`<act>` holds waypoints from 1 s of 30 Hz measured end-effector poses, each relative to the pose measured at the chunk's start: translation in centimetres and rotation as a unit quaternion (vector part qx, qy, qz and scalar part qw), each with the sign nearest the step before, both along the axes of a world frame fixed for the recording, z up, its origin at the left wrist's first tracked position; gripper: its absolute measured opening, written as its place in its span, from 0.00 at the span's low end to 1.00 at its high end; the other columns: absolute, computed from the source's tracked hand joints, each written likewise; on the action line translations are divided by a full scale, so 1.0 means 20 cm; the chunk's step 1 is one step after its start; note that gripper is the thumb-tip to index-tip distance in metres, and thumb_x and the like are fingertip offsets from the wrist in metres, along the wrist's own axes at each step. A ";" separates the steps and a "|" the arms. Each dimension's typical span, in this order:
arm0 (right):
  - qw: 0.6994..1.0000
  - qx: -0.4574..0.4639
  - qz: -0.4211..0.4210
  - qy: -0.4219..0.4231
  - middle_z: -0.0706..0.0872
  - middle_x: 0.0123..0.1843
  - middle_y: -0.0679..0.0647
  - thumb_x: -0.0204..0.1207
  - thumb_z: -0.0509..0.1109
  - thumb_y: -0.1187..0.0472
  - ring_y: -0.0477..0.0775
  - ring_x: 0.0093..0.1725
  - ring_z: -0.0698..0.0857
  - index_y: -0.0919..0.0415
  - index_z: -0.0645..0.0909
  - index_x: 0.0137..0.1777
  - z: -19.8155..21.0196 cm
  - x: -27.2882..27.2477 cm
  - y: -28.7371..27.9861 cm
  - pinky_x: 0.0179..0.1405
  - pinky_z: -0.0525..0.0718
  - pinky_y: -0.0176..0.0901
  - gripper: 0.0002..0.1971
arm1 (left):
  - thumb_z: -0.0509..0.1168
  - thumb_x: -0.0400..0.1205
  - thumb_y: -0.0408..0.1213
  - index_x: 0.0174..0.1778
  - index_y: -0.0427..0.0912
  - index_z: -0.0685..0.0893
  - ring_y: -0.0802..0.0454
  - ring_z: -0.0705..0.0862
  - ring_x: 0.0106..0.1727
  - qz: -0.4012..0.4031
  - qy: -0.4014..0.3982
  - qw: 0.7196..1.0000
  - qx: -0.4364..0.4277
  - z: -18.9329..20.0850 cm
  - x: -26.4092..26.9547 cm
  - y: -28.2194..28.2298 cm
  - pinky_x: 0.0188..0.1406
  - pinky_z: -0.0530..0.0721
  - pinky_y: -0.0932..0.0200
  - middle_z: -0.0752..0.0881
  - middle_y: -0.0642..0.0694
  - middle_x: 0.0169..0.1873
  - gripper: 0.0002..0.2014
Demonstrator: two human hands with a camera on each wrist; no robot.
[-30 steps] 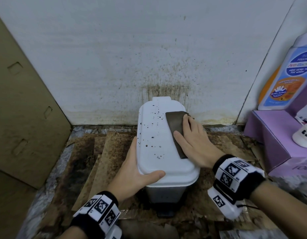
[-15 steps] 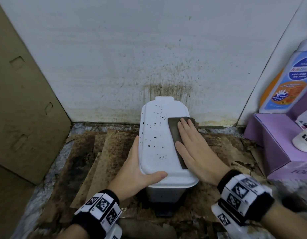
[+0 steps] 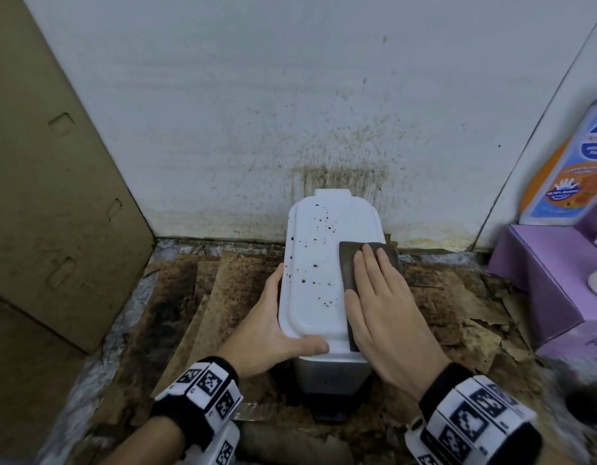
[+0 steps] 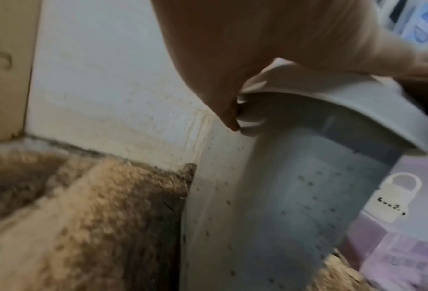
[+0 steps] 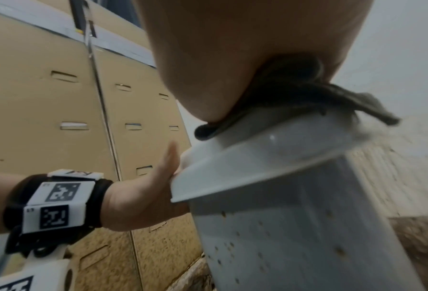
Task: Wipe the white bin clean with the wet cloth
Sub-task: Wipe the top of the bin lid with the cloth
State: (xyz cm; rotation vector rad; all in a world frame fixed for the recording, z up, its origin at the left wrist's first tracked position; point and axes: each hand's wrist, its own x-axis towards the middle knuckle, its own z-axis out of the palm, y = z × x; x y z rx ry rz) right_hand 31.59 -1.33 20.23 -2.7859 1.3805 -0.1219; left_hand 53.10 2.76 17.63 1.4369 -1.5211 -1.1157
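The white bin stands on the floor against the wall, its lid shut and speckled with dark spots. A dark brown cloth lies along the lid's right side. My right hand lies flat on the cloth, fingers straight, pressing it down. My left hand holds the lid's near left corner, thumb on top and fingers along the side. In the left wrist view the fingertips curl under the lid's rim above the spotted bin wall. The right wrist view shows the cloth squeezed between palm and lid.
A tall cardboard panel closes off the left. The white wall behind the bin is stained brown. Soiled cardboard sheets cover the floor. At the right a purple box carries a soap bottle.
My right hand has slid the cloth along the lid's right side from the far end towards me. The left hand has kept its hold on the lid.
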 end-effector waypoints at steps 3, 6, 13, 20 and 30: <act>0.999 -0.025 -0.007 0.029 0.51 0.84 0.84 0.89 0.38 0.61 0.87 0.84 0.46 0.80 0.63 0.80 0.04 0.03 0.00 0.81 0.56 0.78 0.28 | 0.89 0.62 0.52 0.85 0.70 0.46 0.79 0.69 0.77 -0.025 -0.010 1.000 0.007 0.01 0.03 0.00 0.72 0.74 0.69 0.68 0.85 0.74 0.66; 0.999 -0.038 -0.020 0.028 0.48 0.86 0.80 0.87 0.32 0.57 0.82 0.86 0.46 0.78 0.54 0.84 0.06 0.09 0.00 0.84 0.55 0.73 0.32 | 0.89 0.62 0.51 0.87 0.66 0.45 0.75 0.67 0.81 -0.035 0.001 0.999 0.001 0.02 0.01 0.00 0.76 0.73 0.64 0.66 0.79 0.79 0.68; 0.999 -0.013 -0.036 -0.027 0.46 0.90 0.69 0.79 0.22 0.49 0.67 0.90 0.45 0.72 0.43 0.88 0.07 0.27 -0.01 0.89 0.48 0.60 0.41 | 0.90 0.60 0.47 0.87 0.62 0.44 0.84 0.67 0.74 -0.049 -0.036 0.998 0.026 0.03 0.06 -0.01 0.67 0.73 0.77 0.64 0.78 0.78 0.71; 0.998 0.005 -0.033 -0.053 0.49 0.90 0.68 0.79 0.24 0.48 0.66 0.90 0.48 0.71 0.48 0.88 0.05 0.43 -0.01 0.88 0.49 0.59 0.42 | 0.90 0.61 0.50 0.89 0.62 0.37 0.86 0.67 0.73 -0.056 -0.050 0.997 0.035 0.03 0.08 -0.02 0.66 0.75 0.77 0.61 0.77 0.79 0.75; 0.969 0.166 -0.024 -0.179 0.37 0.91 0.54 0.91 0.41 0.45 0.47 0.89 0.35 0.61 0.39 0.90 0.16 0.40 -0.01 0.87 0.35 0.46 0.33 | 0.89 0.59 0.46 0.88 0.68 0.43 0.76 0.65 0.80 -0.059 -0.059 0.996 0.011 0.03 0.08 -0.01 0.79 0.72 0.64 0.63 0.78 0.80 0.71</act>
